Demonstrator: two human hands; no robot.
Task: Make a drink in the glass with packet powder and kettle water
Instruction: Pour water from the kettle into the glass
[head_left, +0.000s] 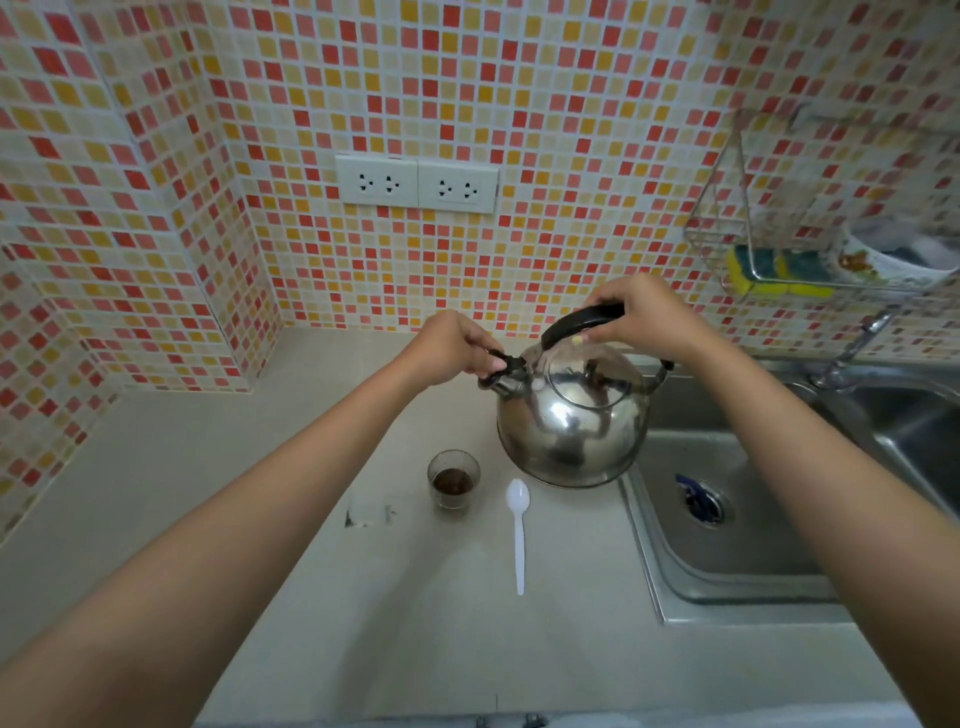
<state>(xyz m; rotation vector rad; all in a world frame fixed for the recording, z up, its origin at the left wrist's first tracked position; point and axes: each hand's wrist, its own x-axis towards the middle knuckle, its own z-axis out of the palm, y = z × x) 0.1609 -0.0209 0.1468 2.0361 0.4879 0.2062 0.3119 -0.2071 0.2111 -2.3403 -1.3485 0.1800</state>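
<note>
Surface: pale beige countertop (322, 597), matte, set into a corner of wall tiled in small red, orange and cream squares (519, 93). Double white socket plate (417, 183) on the back wall.

Right side: stainless steel sink (670, 587) let into the counter, drain (704, 504) with a dark blue item lying on it; tap (852, 353) behind. Wire rack (727, 223) on the wall above, holding yellow-green sponges (769, 270).

Containers: steel kettle (571, 431), domed, standing on the counter at the sink's edge, black handle (582, 319) arched over it, spout cap (506, 364) facing left. Small glass (453, 480) just left of and in front of the kettle, upright, dark brown powder in the bottom. White plastic spoon (518, 530) lying beside the glass, bowl away from the person. Torn pale packet (370, 512) lying left of the glass.

Hands: right hand (644, 317) clenched around the kettle handle; left hand (452, 345) pinching the spout cap.

Open room: broad bare counter to the left and front; right edge bounded by the sink rim.
</note>
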